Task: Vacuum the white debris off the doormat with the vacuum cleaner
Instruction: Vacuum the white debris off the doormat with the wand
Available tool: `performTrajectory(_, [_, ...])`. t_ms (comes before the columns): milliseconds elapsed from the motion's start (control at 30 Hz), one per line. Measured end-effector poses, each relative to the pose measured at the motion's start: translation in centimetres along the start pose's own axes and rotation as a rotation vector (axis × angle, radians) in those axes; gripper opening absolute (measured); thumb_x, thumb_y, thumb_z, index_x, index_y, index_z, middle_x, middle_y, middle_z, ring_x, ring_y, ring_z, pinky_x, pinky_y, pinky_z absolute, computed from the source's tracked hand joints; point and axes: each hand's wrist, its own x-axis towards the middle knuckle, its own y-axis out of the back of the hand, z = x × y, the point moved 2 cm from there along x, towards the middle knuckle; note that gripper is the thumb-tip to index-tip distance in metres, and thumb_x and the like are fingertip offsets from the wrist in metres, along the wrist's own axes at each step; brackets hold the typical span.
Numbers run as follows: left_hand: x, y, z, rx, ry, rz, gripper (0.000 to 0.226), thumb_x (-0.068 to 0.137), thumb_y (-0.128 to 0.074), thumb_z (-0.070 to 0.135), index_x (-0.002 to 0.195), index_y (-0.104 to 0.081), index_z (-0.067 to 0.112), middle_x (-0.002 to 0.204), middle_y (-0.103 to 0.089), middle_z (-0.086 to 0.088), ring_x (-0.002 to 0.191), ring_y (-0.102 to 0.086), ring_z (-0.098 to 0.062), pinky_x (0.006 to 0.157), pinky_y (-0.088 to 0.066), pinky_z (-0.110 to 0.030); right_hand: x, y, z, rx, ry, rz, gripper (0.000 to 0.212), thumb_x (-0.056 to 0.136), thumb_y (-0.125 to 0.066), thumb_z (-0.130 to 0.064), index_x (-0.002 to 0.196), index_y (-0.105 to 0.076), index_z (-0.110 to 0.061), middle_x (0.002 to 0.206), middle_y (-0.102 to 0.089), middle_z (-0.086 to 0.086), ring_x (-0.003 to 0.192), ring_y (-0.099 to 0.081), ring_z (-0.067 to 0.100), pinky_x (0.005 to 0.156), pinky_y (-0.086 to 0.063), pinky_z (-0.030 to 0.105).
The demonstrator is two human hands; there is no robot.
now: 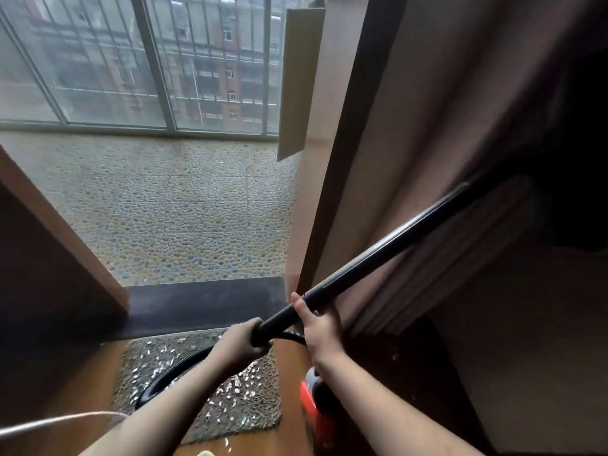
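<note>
A grey pebble-patterned doormat [253,409] lies on the wooden floor in front of a dark threshold, strewn with white debris [241,386]. Both hands hold the long black vacuum wand [378,255], which slants up to the right with its far end raised near the dark wall. My left hand [240,340] grips the wand's lower end, where the black ribbed hose [174,366] joins and curves down across the mat. My right hand [317,327] grips the wand just above that. The red vacuum body [312,409] sits right of the mat, partly hidden by my right forearm.
A dark threshold [204,304] separates the wooden floor from a pebble-tiled balcony [184,218] with large windows. Brown door frames stand at the left [49,232] and right [348,143]. A white cord [59,421] crosses the lower left. A few white scraps [227,442] lie off the mat's near edge.
</note>
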Motion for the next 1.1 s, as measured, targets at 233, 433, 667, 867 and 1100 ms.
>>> performTrajectory(233, [-0.8, 2.1, 2.0, -0.162, -0.013, 0.084, 0.026, 0.075, -0.077, 0.033, 0.075, -0.053, 0.023, 0.068, -0.063, 0.005, 0.058, -0.050, -0.002, 0.055, -0.037, -0.023, -1.3, -2.0, -1.7, -0.150, 0.128, -0.028, 0.033, 0.080, -0.082, -0.029, 0.090, -0.064, -0.003, 0.080, -0.070, 0.007, 0.077, -0.070, 0.014, 0.077, -0.054, 0.031])
performTrajectory(433, [-2.3, 5.2, 3.9, -0.303, -0.047, 0.187, 0.041, 0.063, -0.062, 0.051, 0.093, -0.066, 0.025, 0.083, -0.072, 0.009, 0.078, -0.064, 0.005, 0.072, -0.049, -0.023, -2.7, -4.9, -3.3, -0.277, 0.254, -0.113, 0.024, 0.080, -0.081, -0.033, 0.090, -0.060, -0.024, 0.086, -0.071, -0.004, 0.084, -0.069, 0.006, 0.083, -0.054, 0.029])
performTrajectory(667, [-5.2, 9.2, 2.8, -0.492, 0.018, 0.368, 0.022, 0.066, -0.064, 0.047, 0.085, -0.069, 0.037, 0.080, -0.075, 0.009, 0.082, -0.067, 0.000, 0.072, -0.050, -0.025, -4.5, -10.0, -6.8, -0.423, 0.414, -0.337, 0.025, 0.085, -0.077, -0.027, 0.097, -0.057, -0.016, 0.074, -0.059, -0.014, 0.068, -0.059, -0.011, 0.061, -0.039, 0.009])
performTrajectory(867, [-8.1, 12.1, 1.3, -0.503, 0.126, 0.521, 0.010, 0.080, -0.066, 0.020, 0.083, -0.059, 0.027, 0.069, -0.065, 0.007, 0.065, -0.062, -0.005, 0.061, -0.049, -0.019, -6.6, -15.5, -9.0, -0.540, 0.512, -0.559, 0.033, 0.089, -0.070, -0.030, 0.112, -0.052, -0.015, 0.085, -0.060, -0.002, 0.082, -0.060, 0.018, 0.072, -0.046, 0.034])
performTrajectory(1100, [-10.9, 12.4, -0.7, -0.848, 0.204, 0.611, 0.025, 0.083, -0.070, 0.017, 0.100, -0.063, 0.000, 0.069, -0.064, -0.007, 0.054, -0.061, -0.013, 0.055, -0.051, -0.026, -7.8, -20.8, -8.9, -0.667, 0.529, -0.761, 0.033, 0.089, -0.069, -0.024, 0.115, -0.052, -0.013, 0.089, -0.059, 0.001, 0.082, -0.055, 0.018, 0.071, -0.040, 0.031])
